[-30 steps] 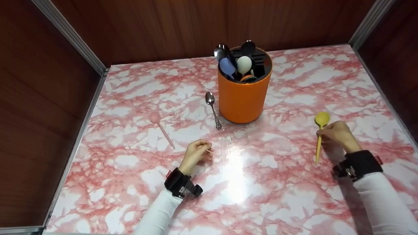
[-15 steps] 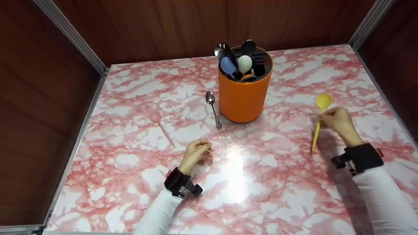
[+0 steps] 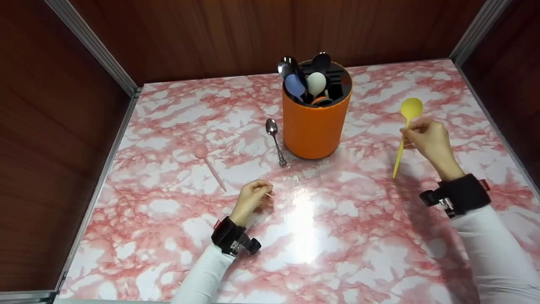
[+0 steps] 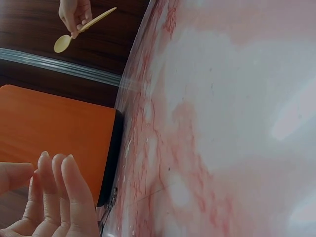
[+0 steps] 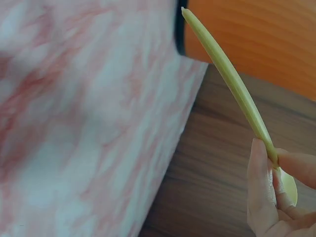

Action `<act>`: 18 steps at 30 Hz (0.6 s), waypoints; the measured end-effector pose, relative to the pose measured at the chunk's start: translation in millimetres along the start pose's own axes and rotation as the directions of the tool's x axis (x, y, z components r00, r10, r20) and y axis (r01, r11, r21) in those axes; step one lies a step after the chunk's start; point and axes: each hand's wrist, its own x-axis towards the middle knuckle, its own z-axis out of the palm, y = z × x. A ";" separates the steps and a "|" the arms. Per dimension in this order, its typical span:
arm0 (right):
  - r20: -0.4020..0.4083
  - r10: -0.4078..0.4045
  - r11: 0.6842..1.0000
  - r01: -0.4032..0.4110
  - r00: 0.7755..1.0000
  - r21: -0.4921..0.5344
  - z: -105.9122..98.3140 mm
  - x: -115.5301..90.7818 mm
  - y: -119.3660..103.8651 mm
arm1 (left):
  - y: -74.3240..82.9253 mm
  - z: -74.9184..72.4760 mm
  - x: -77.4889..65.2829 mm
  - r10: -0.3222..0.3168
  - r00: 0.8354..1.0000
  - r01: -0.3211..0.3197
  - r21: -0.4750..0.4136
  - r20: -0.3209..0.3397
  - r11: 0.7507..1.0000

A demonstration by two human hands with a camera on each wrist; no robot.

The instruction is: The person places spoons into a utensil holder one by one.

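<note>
My right hand [image 3: 430, 139] pinches a yellow spoon [image 3: 411, 108] by its handle near the bowl, held above the table on the right side. The bowl points up and away, and the thin handle slants down toward me. In the right wrist view, thumb and fingertips grip the yellow handle [image 5: 232, 81]. My left hand [image 3: 252, 198] holds nothing and hangs low over the middle of the table, its fingers loosely curled. To its left lies a pink spoon [image 3: 212, 169]. A silver spoon [image 3: 276, 143] with an ornate handle lies ahead of it, beside the orange utensil holder [image 3: 314, 131].
The holder carries several utensils, among them a blue spoon [image 3: 294, 85], a white spoon [image 3: 316, 82] and black ones. Brown wood-look panels [image 3: 211, 38] with metal corner strips wall the back and sides of the pink marbled table [image 3: 358, 253].
My right hand has raised the yellow spoon off the table and carried it away from me, slightly left. My left hand and the other spoons stay where they were.
</note>
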 end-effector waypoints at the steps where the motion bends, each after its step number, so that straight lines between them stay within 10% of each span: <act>1: -0.003 -0.009 1.000 0.009 1.000 0.011 0.9 0.5 -3.4 | 0.1 0.0 0.0 0.003 1.000 -0.003 0.000 -0.001 1.000; 18: -0.071 -0.183 0.975 0.190 0.981 0.116 19.6 6.7 -64.4 | 1.7 -1.0 0.0 0.017 1.000 -0.017 0.017 -0.006 1.000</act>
